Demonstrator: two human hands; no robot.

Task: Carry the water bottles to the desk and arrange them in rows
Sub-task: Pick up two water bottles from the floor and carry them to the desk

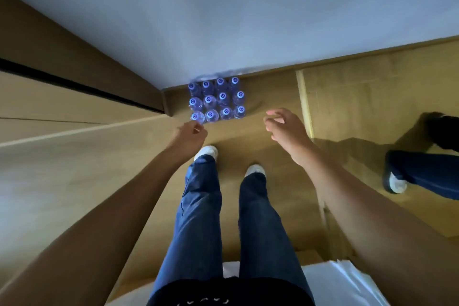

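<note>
Fingers of the left hand [192,133] curl inward just short of the nearest corner bottle, pinching nothing that can be made out, while the right hand [285,128] hangs with fingers loosely spread and empty, to the right of the water bottles [217,99]. The bottles, twelve capped tops in a three-by-four block, stand on the wooden floor [273,97], their far row against the base of the pale wall [223,20] and their left side near a wooden cabinet edge [164,104]. Bare floor stretches to the block's right and toward the wearer's white shoes [206,153]. A second person's leg [422,176] stands well right of the bottles.
</note>
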